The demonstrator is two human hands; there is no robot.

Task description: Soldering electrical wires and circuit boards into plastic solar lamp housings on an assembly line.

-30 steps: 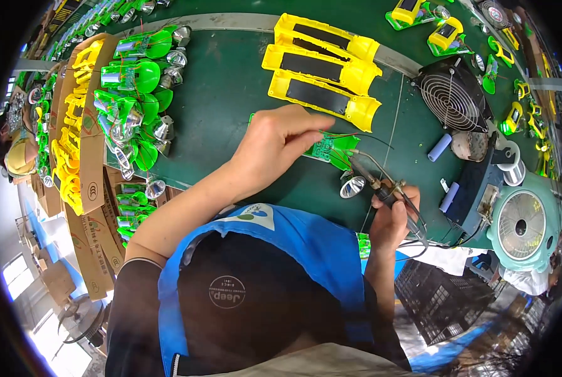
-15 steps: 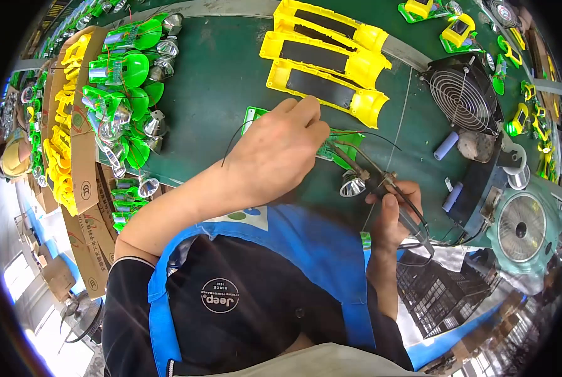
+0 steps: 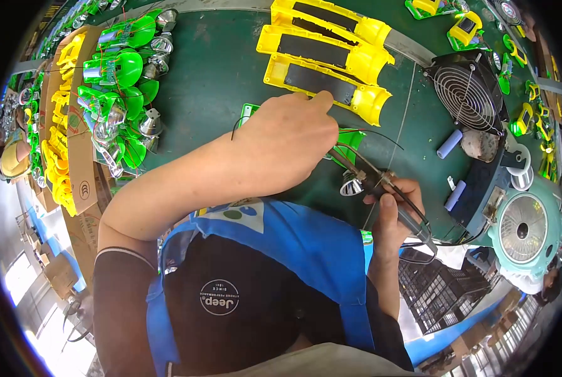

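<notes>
My right hand (image 3: 395, 210) grips a soldering iron (image 3: 413, 227) with a thin metal feed tube alongside, its front end pointing up and left. My left hand (image 3: 287, 143) is closed over a green plastic lamp housing (image 3: 351, 139) and covers most of it. Its fingertips are hidden, so what they pinch cannot be made out. The iron's tip is also out of sight behind this hand. A silver reflector cup (image 3: 351, 184) lies at the housing's near side, and thin dark wires stick out on both sides. Just beyond my left hand lies the nearest yellow shell (image 3: 370, 105).
More yellow shells (image 3: 362, 63) lie behind it. Green lamp assemblies (image 3: 127, 69) crowd the left, beside a carton (image 3: 83, 179) of yellow parts. On the right are a black fan (image 3: 463, 97), blue cylindrical cells (image 3: 449, 144), a solder spool (image 3: 519, 176) and a pale green fan (image 3: 523, 229).
My left hand has shifted slightly right and nearer the iron, covering more of the green housing. My right hand keeps hold of the soldering iron almost in place.
</notes>
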